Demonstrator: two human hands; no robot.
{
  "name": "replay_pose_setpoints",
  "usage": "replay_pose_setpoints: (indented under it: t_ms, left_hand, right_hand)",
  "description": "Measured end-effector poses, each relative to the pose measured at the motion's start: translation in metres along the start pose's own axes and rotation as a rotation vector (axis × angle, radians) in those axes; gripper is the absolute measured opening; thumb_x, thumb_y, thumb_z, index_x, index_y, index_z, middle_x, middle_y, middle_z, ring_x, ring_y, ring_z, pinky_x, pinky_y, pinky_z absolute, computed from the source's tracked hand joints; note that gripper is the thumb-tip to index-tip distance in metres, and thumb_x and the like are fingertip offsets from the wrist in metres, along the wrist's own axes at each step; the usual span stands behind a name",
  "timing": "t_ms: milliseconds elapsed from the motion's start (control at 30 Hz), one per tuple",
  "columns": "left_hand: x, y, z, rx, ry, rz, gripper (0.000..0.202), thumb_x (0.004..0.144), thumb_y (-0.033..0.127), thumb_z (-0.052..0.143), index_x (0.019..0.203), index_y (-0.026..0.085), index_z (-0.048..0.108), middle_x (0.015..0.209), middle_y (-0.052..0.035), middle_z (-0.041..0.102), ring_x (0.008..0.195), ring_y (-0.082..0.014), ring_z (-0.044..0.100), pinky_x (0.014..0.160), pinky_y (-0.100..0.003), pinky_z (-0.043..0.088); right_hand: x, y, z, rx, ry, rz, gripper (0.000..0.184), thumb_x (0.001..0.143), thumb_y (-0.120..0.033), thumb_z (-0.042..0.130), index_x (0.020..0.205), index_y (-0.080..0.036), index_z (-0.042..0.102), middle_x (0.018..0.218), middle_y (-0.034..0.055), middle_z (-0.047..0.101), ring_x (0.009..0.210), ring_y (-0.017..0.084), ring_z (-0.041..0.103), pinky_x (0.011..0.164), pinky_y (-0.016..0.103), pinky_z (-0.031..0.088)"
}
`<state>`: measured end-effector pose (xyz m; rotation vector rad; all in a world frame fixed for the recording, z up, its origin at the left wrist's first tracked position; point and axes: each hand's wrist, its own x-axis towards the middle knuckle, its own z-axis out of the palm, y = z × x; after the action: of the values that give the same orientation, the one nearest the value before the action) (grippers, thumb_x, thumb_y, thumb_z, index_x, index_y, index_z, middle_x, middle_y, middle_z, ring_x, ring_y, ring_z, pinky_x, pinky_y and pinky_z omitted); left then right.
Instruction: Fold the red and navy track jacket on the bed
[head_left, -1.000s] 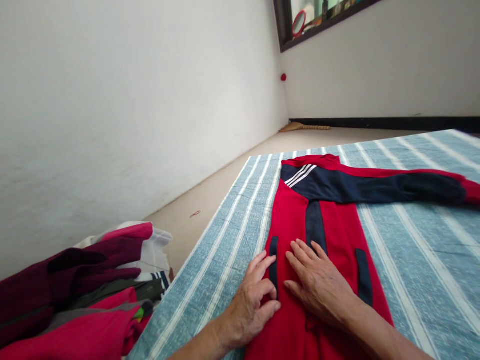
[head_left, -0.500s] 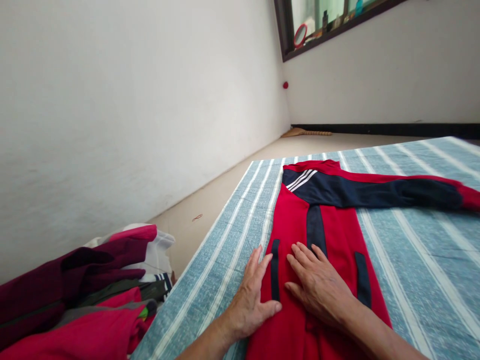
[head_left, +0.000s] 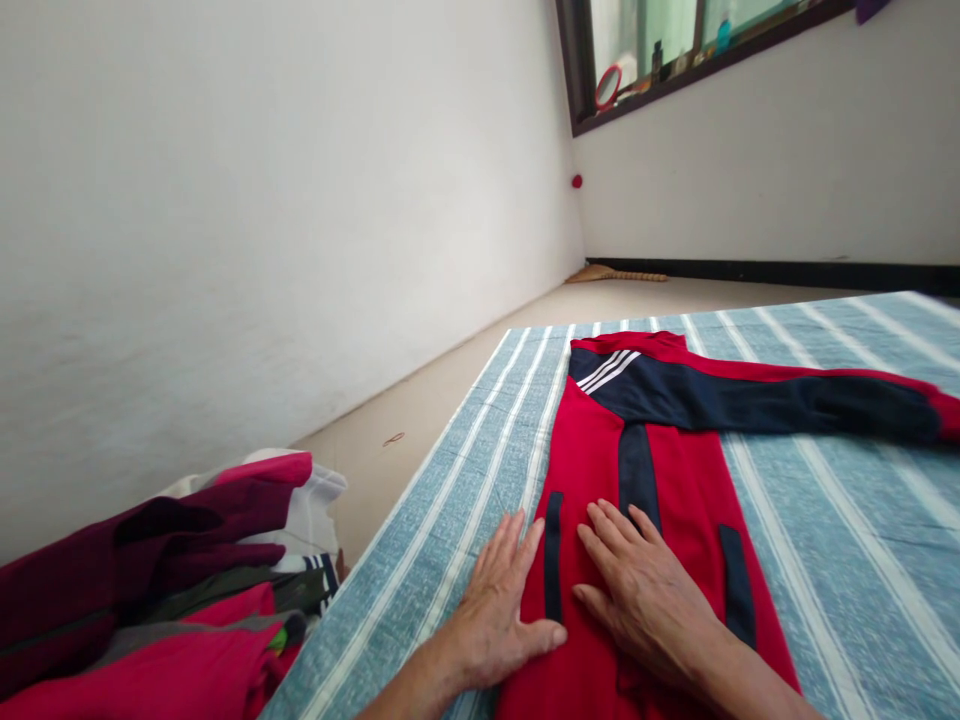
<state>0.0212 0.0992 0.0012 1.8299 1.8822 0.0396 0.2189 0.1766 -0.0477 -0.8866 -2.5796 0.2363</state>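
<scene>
A red and navy track jacket (head_left: 585, 450) lies on the blue striped bed sheet (head_left: 480, 470), one sleeve stretched out to the right and white stripes at its shoulder. My left hand (head_left: 499, 600) rests along the jacket's left edge, fingers outstretched and thumb on the red cloth beside a navy pocket strip. On the jacket's middle, my right hand (head_left: 645, 580) lies flat, its fingers reaching the navy centre panel. Neither hand grips the cloth. The jacket's lower end runs out of view at the bottom, partly covered by my right forearm.
A heap of clothes (head_left: 195, 590) in maroon, pink, white and dark green is at the lower left, beside the bed. Behind the bed a broom (head_left: 615, 273) lies on the floor by the wall. A red-framed mirror (head_left: 608, 88) and bottles stand on the window sill.
The view has tilted up slightly, so everything sits a little lower. Both hands stay at almost the same places on the jacket.
</scene>
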Motion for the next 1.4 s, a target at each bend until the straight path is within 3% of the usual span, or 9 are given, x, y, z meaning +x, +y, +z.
replay_pose_setpoints:
  t_ms: [233, 467, 567, 667, 800, 933, 1033, 1200, 1400]
  left_hand:
    - [-0.009, 0.004, 0.001, 0.007, 0.013, 0.030, 0.090, 0.075, 0.031, 0.070, 0.148, 0.032, 0.018, 0.157, -0.0080, 0.003, 0.142, -0.0340, 0.000, 0.112, -0.059, 0.011]
    - [-0.012, 0.008, -0.006, -0.014, -0.039, 0.028, 0.087, 0.077, 0.030, 0.067, 0.148, 0.032, 0.018, 0.157, -0.0075, 0.001, 0.142, -0.0325, -0.001, 0.112, -0.059, 0.010]
    - [-0.006, 0.011, -0.014, -0.046, -0.033, 0.077, 0.084, 0.079, 0.037, 0.067, 0.148, 0.029, 0.021, 0.157, -0.0090, 0.004, 0.142, -0.0323, 0.003, 0.112, -0.057, 0.014]
    - [0.008, 0.015, -0.019, -0.026, 0.029, 0.131, 0.081, 0.081, 0.041, 0.065, 0.148, 0.025, 0.024, 0.157, -0.0095, 0.010, 0.143, -0.0304, 0.008, 0.114, -0.053, 0.017]
    - [0.030, 0.017, -0.017, 0.006, 0.151, 0.178, 0.063, 0.084, 0.033, 0.061, 0.142, 0.020, 0.037, 0.154, -0.0103, 0.023, 0.142, -0.0274, 0.018, 0.114, -0.049, 0.022]
    - [0.048, 0.013, -0.013, 0.026, 0.322, 0.214, 0.035, 0.088, 0.019, 0.051, 0.122, 0.018, 0.058, 0.143, -0.0114, 0.044, 0.136, -0.0253, 0.033, 0.112, -0.045, 0.031]
    - [0.057, 0.009, -0.005, -0.005, 0.425, 0.252, 0.027, 0.088, 0.015, 0.047, 0.107, 0.016, 0.066, 0.129, -0.0129, 0.055, 0.126, -0.0249, 0.045, 0.108, -0.043, 0.037]
    - [0.067, 0.004, 0.014, -0.125, 0.579, 0.246, 0.027, 0.085, 0.012, 0.050, 0.102, 0.020, 0.069, 0.126, -0.0100, 0.057, 0.124, -0.0255, 0.046, 0.106, -0.046, 0.040]
    - [0.073, 0.001, 0.020, -0.162, 0.551, 0.172, 0.043, 0.076, 0.010, 0.057, 0.118, 0.016, 0.062, 0.134, -0.0145, 0.051, 0.131, -0.0299, 0.039, 0.109, -0.050, 0.035]
  right_hand:
    - [-0.003, 0.003, 0.006, -0.091, 0.046, -0.058, 0.047, 0.085, -0.032, 0.056, 0.129, -0.015, 0.054, 0.137, 0.0148, 0.050, 0.128, 0.031, 0.042, 0.104, 0.053, 0.034]
    - [-0.005, 0.007, 0.010, -0.121, 0.070, -0.086, 0.048, 0.084, -0.035, 0.058, 0.128, -0.015, 0.055, 0.136, 0.0155, 0.050, 0.127, 0.032, 0.044, 0.102, 0.055, 0.037]
    - [-0.006, 0.008, 0.010, -0.140, 0.072, -0.099, 0.048, 0.084, -0.036, 0.057, 0.127, -0.015, 0.055, 0.137, 0.0157, 0.050, 0.126, 0.032, 0.045, 0.100, 0.055, 0.038]
    - [-0.006, 0.008, 0.010, -0.160, 0.075, -0.107, 0.048, 0.085, -0.037, 0.056, 0.127, -0.014, 0.056, 0.136, 0.0159, 0.050, 0.126, 0.032, 0.046, 0.099, 0.054, 0.040]
    - [-0.005, 0.007, 0.009, -0.168, 0.080, -0.108, 0.046, 0.086, -0.038, 0.054, 0.127, -0.017, 0.056, 0.136, 0.0134, 0.051, 0.125, 0.031, 0.046, 0.100, 0.053, 0.040]
    - [-0.005, 0.008, 0.010, -0.182, 0.085, -0.101, 0.046, 0.085, -0.037, 0.055, 0.126, -0.015, 0.057, 0.135, 0.0144, 0.051, 0.125, 0.031, 0.047, 0.100, 0.053, 0.039]
    - [-0.006, 0.009, 0.011, -0.180, 0.087, -0.111, 0.047, 0.086, -0.037, 0.054, 0.127, -0.016, 0.055, 0.136, 0.0147, 0.050, 0.126, 0.032, 0.046, 0.100, 0.053, 0.038]
    - [-0.007, 0.011, 0.011, -0.177, 0.089, -0.131, 0.048, 0.087, -0.039, 0.053, 0.129, -0.016, 0.053, 0.137, 0.0145, 0.049, 0.127, 0.031, 0.045, 0.102, 0.053, 0.035]
    - [-0.007, 0.009, 0.008, -0.194, 0.066, -0.118, 0.048, 0.087, -0.040, 0.053, 0.129, -0.016, 0.054, 0.137, 0.0135, 0.050, 0.126, 0.031, 0.045, 0.102, 0.052, 0.035]
